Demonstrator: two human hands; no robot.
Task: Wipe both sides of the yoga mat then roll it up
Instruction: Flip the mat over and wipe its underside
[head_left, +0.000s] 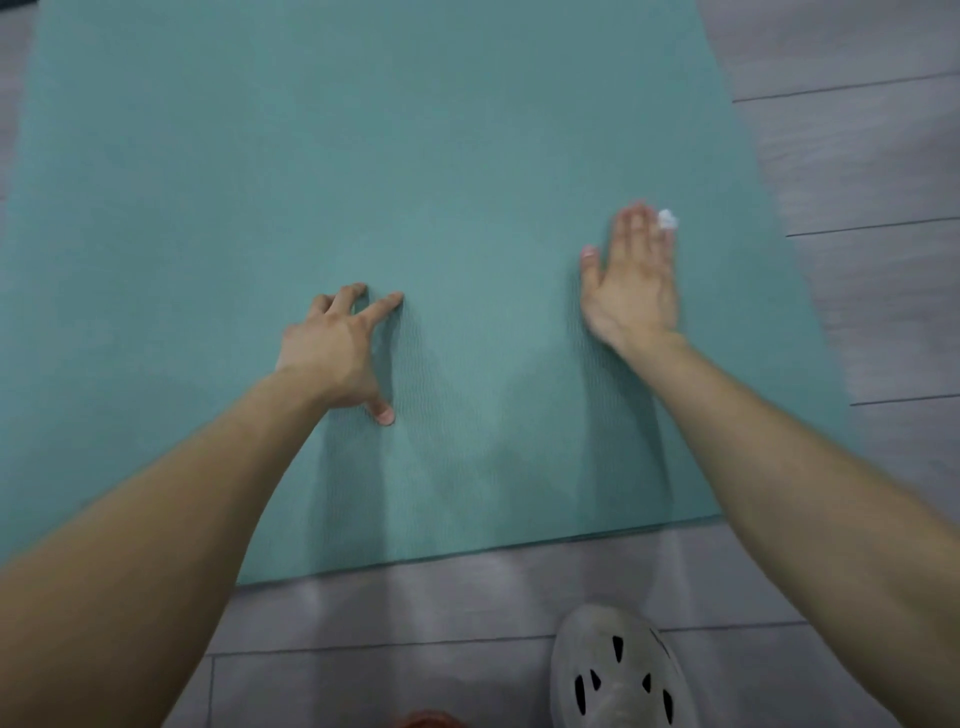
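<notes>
The yoga mat (363, 156) lies flat on the grey plank floor (857, 156), its long axis running away from the person and its near short edge just beyond a grey shoe (618, 670). Both hands are on the near end. The left hand (332, 348) props on spread fingertips and grips nothing. The right hand (631, 280), closer to the mat's right edge, lies flat with straight fingers over a small white wad (667, 218).
</notes>
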